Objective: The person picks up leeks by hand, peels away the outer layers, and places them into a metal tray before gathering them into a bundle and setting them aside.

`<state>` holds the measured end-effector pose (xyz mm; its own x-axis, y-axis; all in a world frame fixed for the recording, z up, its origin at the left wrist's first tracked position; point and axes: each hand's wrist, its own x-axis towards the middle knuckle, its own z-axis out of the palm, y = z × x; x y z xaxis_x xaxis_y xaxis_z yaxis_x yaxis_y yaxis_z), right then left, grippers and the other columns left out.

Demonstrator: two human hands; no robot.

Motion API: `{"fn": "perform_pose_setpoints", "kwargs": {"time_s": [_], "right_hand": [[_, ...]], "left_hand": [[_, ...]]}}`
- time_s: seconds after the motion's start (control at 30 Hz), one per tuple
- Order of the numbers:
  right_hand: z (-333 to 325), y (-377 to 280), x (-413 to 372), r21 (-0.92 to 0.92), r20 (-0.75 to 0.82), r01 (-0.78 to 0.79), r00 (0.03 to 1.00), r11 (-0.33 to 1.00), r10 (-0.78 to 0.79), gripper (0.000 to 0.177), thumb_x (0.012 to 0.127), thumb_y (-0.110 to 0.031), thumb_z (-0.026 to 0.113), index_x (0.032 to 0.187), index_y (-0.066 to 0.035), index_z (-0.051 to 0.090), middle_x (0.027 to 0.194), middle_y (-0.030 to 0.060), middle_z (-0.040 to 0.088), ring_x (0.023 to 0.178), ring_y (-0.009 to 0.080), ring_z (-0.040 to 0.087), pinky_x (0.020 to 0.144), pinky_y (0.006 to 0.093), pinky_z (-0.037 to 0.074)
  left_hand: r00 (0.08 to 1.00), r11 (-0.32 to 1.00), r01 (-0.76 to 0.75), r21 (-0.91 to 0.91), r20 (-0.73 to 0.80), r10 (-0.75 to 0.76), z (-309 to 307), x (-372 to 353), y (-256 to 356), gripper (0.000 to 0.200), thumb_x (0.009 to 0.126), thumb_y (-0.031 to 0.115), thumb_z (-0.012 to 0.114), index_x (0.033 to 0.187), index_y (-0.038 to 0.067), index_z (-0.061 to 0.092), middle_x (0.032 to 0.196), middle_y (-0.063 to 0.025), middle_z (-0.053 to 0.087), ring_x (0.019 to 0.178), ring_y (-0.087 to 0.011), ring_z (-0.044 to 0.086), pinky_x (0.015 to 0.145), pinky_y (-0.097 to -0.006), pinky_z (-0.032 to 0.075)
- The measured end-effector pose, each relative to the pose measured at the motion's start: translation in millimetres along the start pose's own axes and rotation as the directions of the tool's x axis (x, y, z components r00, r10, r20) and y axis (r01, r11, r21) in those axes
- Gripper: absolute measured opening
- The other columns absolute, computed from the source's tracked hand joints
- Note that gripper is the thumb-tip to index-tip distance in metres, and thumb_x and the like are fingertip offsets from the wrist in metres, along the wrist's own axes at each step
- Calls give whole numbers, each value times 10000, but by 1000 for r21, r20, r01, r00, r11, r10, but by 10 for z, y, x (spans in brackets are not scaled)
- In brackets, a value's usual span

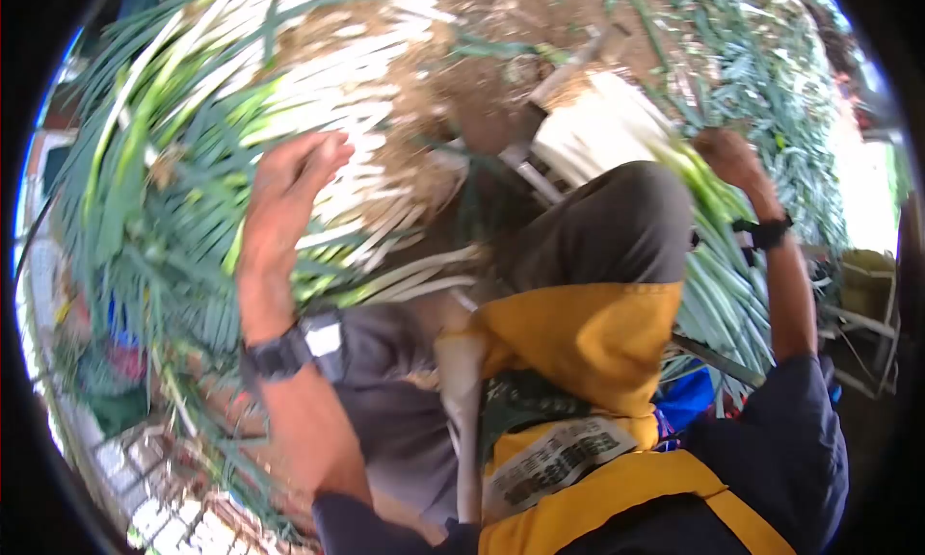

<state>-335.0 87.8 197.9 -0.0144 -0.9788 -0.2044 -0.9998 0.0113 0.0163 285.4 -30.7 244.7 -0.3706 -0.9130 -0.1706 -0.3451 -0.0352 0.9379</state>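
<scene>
My left hand (292, 174) is raised over a wide pile of green onions (356, 102), its fingers curled in; anything inside them is too blurred to make out. On the other side, my right hand (734, 160) is closed like a fist beside the green leaves of a thick bundle of green onions (609, 121). Whether it grips anything there is hidden. The bundle's white ends lie against a metal stand (528, 131), and its leaves run down past my raised knee.
Loose green leaves (771, 102) are heaped at the far right. Brown soil (511, 15) with scraps shows between the piles. A few single green onions (414, 276) lie by my left leg. A yellow printed apron (588, 333) covers my lap. A pale rack (867, 324) stands at right.
</scene>
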Motion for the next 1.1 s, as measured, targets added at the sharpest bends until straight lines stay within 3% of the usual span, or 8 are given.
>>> {"fn": "perform_pose_setpoints", "kwargs": {"time_s": [0.17,0.37,0.43,0.6,0.77,0.93,1.03,1.1], "right_hand": [[615,-4,538,-68,-69,-151,987,986,147,426,996,-260,567,1349,-22,552,1157,302,657,1070,450,638,920,508,503],[1087,132,829,-167,125,-262,951,951,284,445,1024,-200,387,1331,104,494,1086,306,651,1013,435,648,866,507,524],[1408,556,774,-428,-43,-17,999,904,-1,351,1006,-104,331,1210,101,529,1101,269,660,968,402,662,812,498,528],[366,1221,204,22,-418,146,900,989,-123,526,976,-6,433,1503,-5,432,1409,224,555,1311,334,529,1082,392,429],[-706,426,-359,569,-36,-81,992,818,123,465,1000,-32,491,1463,5,472,1221,192,660,1131,284,641,973,371,489],[456,437,-44,-324,206,329,940,887,-273,477,948,-53,579,1423,-41,533,1272,201,634,1115,346,627,959,402,489],[-618,-919,393,399,-86,130,991,908,-104,327,993,-135,604,1299,-19,613,1125,169,697,1036,277,675,916,360,517],[-1074,-1991,422,387,-35,275,958,880,-284,279,1013,-150,594,1253,-13,629,1115,150,695,1030,243,672,907,353,520]], "left_hand": [[998,996,-67,62,24,65,81,-177,245,459,1022,364,607,1246,-35,648,1174,-191,699,1144,-249,657,1034,-369,472],[999,999,-49,14,14,48,26,-219,274,471,1025,377,595,1246,-36,647,1161,-190,706,1148,-252,659,1031,-371,471],[999,999,-46,-11,-13,46,7,-190,275,471,1030,374,583,1249,-39,644,1167,-189,706,1143,-248,661,1029,-369,474],[995,997,-73,20,-70,74,-120,-200,245,497,1049,383,536,1256,-58,633,1166,-190,709,1121,-238,671,1012,-348,487],[987,989,-137,48,-83,141,-84,-176,257,498,1050,375,537,1253,-69,633,1162,-192,709,1117,-241,674,1010,-344,492],[980,981,-187,-47,-85,182,-165,-248,234,487,1052,370,542,1256,-63,632,1177,-184,707,1128,-244,677,1033,-357,492],[978,981,-183,-62,-110,175,-243,-302,161,483,1049,371,550,1254,-58,632,1183,-181,706,1135,-247,676,1036,-359,494],[981,978,-178,-110,-98,168,-271,-322,166,482,1044,373,560,1248,-58,634,1180,-187,705,1125,-243,682,1026,-345,501]]}}
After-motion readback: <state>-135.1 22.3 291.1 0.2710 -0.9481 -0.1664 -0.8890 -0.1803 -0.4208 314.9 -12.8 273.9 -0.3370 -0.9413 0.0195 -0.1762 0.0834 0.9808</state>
